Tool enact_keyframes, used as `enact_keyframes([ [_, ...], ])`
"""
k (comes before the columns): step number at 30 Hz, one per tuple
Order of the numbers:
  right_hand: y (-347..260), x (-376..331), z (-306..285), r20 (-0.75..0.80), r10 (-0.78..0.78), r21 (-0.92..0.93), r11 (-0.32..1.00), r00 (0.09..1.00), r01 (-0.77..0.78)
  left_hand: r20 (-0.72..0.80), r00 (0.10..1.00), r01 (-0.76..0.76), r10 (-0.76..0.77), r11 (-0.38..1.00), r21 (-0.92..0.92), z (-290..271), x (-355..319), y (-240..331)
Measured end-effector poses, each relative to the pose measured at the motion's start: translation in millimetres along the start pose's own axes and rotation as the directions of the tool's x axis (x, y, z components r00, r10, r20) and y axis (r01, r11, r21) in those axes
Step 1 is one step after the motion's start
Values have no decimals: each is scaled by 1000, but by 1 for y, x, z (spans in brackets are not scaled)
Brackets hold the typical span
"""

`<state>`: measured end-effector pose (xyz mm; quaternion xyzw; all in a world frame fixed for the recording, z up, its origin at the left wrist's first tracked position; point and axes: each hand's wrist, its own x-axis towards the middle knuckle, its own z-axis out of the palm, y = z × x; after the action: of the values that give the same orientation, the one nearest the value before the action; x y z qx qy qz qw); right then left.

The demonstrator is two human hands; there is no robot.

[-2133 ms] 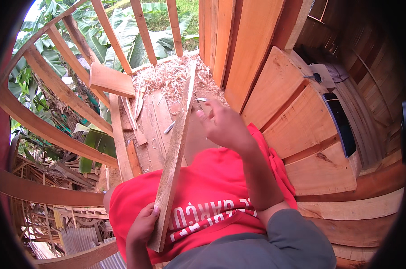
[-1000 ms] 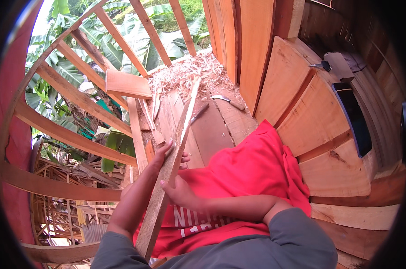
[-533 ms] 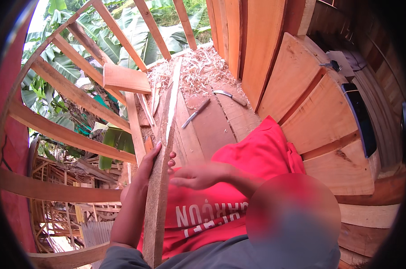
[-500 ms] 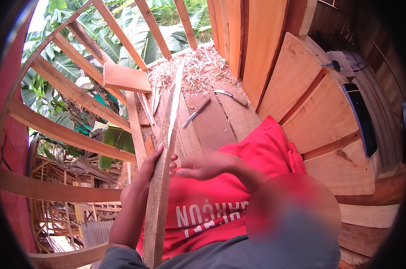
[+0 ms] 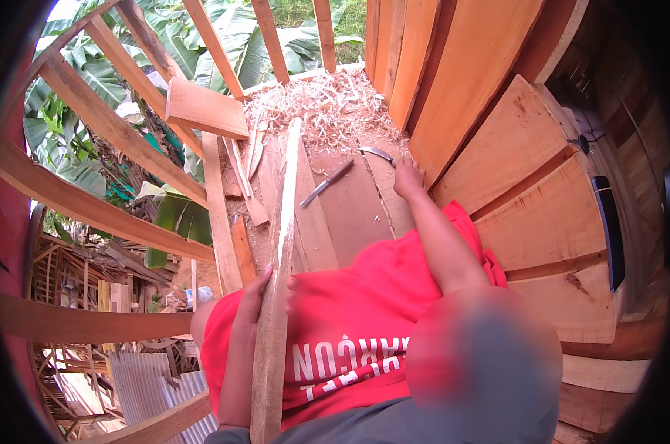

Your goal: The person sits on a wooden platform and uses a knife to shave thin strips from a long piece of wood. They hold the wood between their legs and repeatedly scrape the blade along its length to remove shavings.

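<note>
A long wooden strip (image 5: 270, 348) runs lengthwise in front of me, its far part shaved pale. My left hand (image 5: 256, 296) is wrapped around it at my lap, thumb on one side and fingertips showing on the other. Farther off to the right, my right hand (image 5: 408, 177) closes over the handle of a curved knife (image 5: 377, 154), whose hooked blade points left on the floorboards. The hand hides most of that handle. A straight knife (image 5: 326, 183) with a dark handle lies left of it on the boards.
Curly wood shavings (image 5: 324, 100) pile up at the far end of the plank floor (image 5: 353, 214). A wooden block (image 5: 205, 108) stands by the slatted railing (image 5: 120, 166) on the left. Planks (image 5: 468, 66) line the right side, with a dark phone-like object (image 5: 607, 229). Red cloth (image 5: 357, 296) covers my lap.
My right hand has left the strip's side, reached forward and right, and taken hold of the curved knife's handle. My left hand still grips the strip, which stands slightly more upright in view.
</note>
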<state>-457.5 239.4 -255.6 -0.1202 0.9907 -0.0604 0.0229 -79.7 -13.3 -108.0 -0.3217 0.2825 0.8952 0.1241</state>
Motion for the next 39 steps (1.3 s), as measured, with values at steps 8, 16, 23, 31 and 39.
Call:
enact_keyframes([
  [8,-87,0,44,-293,-703,-201,708,649,677,-57,998,-18,19,1000,13,5,1,-4],
  [16,-113,19,60,90,-604,-260,753,792,604,1,999,-45,45,990,133,-7,-6,-6],
  [23,-99,9,18,115,-305,360,900,945,246,123,987,-140,107,944,299,-9,-22,-6],
  [31,-101,-6,-39,354,-324,915,313,878,-253,-2,1000,20,-20,978,206,-11,-28,-12],
  [39,-108,-54,-62,144,-430,965,262,891,-30,-52,978,-159,202,884,440,13,-20,-9],
])
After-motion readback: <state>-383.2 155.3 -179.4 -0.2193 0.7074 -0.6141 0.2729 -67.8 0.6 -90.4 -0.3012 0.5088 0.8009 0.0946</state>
